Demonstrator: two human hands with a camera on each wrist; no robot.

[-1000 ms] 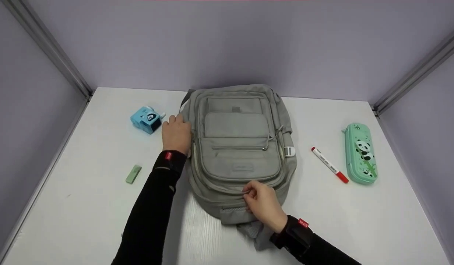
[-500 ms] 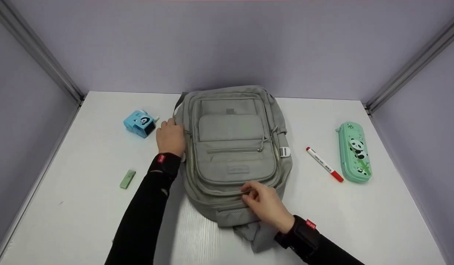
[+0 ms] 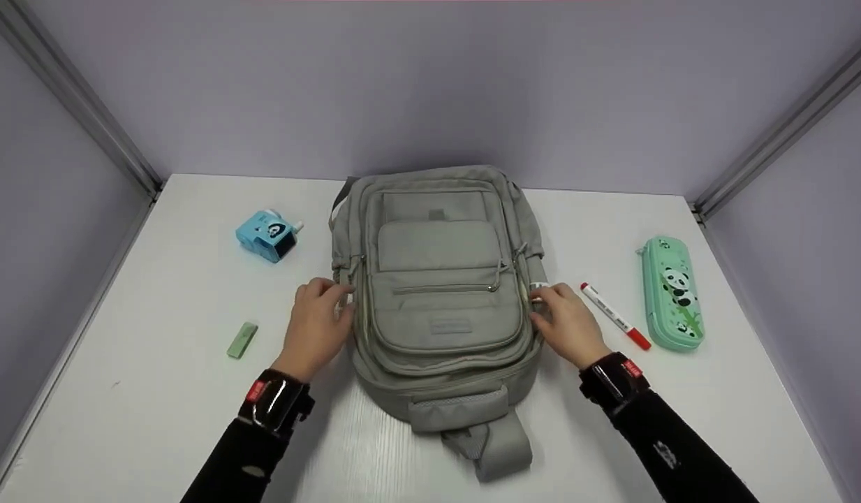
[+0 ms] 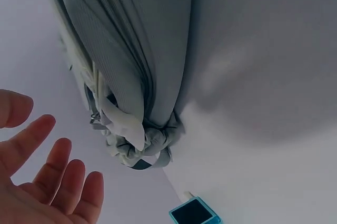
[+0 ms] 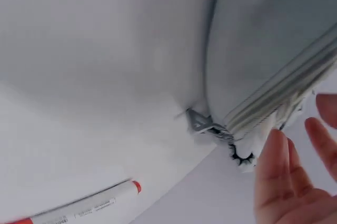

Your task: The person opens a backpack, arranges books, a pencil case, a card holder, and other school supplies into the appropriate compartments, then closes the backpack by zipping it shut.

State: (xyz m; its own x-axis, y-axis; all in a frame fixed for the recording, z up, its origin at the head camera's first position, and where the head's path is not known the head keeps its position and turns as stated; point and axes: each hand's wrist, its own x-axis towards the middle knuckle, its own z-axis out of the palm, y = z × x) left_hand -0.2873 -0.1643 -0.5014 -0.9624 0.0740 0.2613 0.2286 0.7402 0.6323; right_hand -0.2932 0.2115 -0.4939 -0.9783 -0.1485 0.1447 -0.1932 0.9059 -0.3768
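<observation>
A grey backpack [image 3: 437, 244] lies on its back in the middle of the table, front pockets facing up and top handle towards me. My left hand [image 3: 318, 325] is at its left side. In the left wrist view those fingers [image 4: 57, 163] are spread and apart from the fabric. At the right side is my right hand [image 3: 571, 327], fingertips close to the zip seam. The right wrist view shows its fingers [image 5: 274, 166] loosely extended with nothing pinched; whether they touch the bag I cannot tell. Zip pulls [image 3: 519, 250] hang on the bag's right side.
Left of the backpack are a blue panda pencil sharpener [image 3: 266, 235] with a crank and a green eraser [image 3: 242, 340]. A red-and-white marker [image 3: 615, 316] and a mint panda pencil case [image 3: 673, 293] lie to the right. Partition walls [image 3: 430, 84] enclose the white table [image 3: 144, 419].
My right hand has left the bag's near edge and moved up to its right side. The left hand has come down along the left side. The backpack stays put.
</observation>
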